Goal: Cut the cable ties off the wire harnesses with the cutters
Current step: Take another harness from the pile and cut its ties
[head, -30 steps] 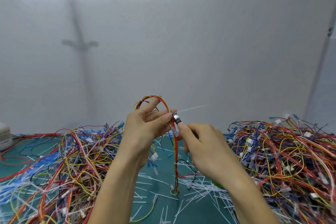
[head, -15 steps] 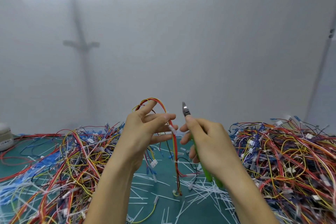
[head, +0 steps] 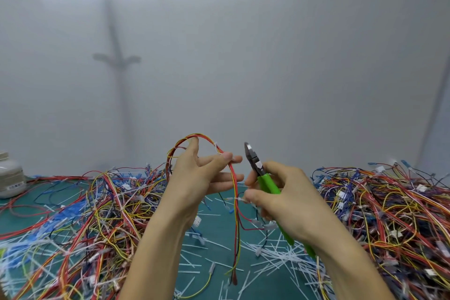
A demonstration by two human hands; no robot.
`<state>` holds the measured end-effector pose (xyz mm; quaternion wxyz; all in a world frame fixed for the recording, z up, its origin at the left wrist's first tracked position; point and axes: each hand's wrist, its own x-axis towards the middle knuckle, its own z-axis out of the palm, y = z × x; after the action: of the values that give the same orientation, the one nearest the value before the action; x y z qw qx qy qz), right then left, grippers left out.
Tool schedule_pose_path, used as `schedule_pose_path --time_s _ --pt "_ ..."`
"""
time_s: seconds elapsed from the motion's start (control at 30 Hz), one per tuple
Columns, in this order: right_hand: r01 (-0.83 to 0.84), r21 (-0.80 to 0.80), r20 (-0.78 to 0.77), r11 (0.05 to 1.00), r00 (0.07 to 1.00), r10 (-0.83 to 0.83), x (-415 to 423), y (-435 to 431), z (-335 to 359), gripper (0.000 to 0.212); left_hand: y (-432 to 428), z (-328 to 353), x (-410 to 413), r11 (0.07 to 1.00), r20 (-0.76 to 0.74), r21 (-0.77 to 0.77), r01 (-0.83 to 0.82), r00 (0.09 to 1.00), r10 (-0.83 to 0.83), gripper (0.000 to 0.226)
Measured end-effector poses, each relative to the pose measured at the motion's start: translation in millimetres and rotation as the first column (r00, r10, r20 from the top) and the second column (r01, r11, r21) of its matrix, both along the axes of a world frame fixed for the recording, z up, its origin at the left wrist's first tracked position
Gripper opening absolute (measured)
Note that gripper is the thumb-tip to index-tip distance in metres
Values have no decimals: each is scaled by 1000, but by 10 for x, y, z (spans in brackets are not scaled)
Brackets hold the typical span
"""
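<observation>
Cutters (head: 253,163) are off the wire harness (head: 232,178) now, tipped up in R hand (head: 285,192), which grips the green handles w/ fingertips at a white cable tie (head: 239,199) lower down, while L hand (head: 192,178) pinches the loop above the table (head: 215,204), so prob. one tie's cut, next due.

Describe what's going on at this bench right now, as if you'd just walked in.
A person's left hand holds one wire harness up above the green mat. The right hand grips green-handled cutters, blades pointing up and clear of the wires. One harness pile lies to the left, another pile to the right, and cut cable ties litter the mat between them.
</observation>
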<state>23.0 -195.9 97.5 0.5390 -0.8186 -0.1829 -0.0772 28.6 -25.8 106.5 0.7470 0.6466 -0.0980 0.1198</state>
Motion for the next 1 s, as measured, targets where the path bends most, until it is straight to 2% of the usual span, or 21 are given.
schedule_pose_path --time_s 0.07,0.1,0.2,0.3,0.5,0.67,0.83,1.0 --pt "37 39 50 999 998 -39 4 7 -11 19 -22 -6 -3 993 -17 106 56 998 -55 61" --pt "54 59 73 997 996 -59 6 13 -15 19 -31 -10 -9 985 -27 148 87 996 -84 59" --pt "89 138 105 986 989 -104 2 20 -10 18 -12 -10 -20 958 -53 221 181 983 -173 94" --pt "122 204 136 971 979 -152 6 19 0 17 57 -19 -11 924 -54 243 294 955 -290 96" --pt "190 208 184 960 956 -229 11 28 6 18 28 -44 14 948 -69 87 305 952 -300 117" --pt "267 145 228 953 928 -295 16 14 -7 18 -8 -57 30 933 -69 70 353 935 -348 120" --pt "254 182 169 950 944 -284 26 -36 22 20 24 -64 48 920 -65 27 390 919 -388 108" --pt "166 199 65 966 981 -183 60 -101 21 20 40 -63 68 902 2 -156 403 913 -408 98"
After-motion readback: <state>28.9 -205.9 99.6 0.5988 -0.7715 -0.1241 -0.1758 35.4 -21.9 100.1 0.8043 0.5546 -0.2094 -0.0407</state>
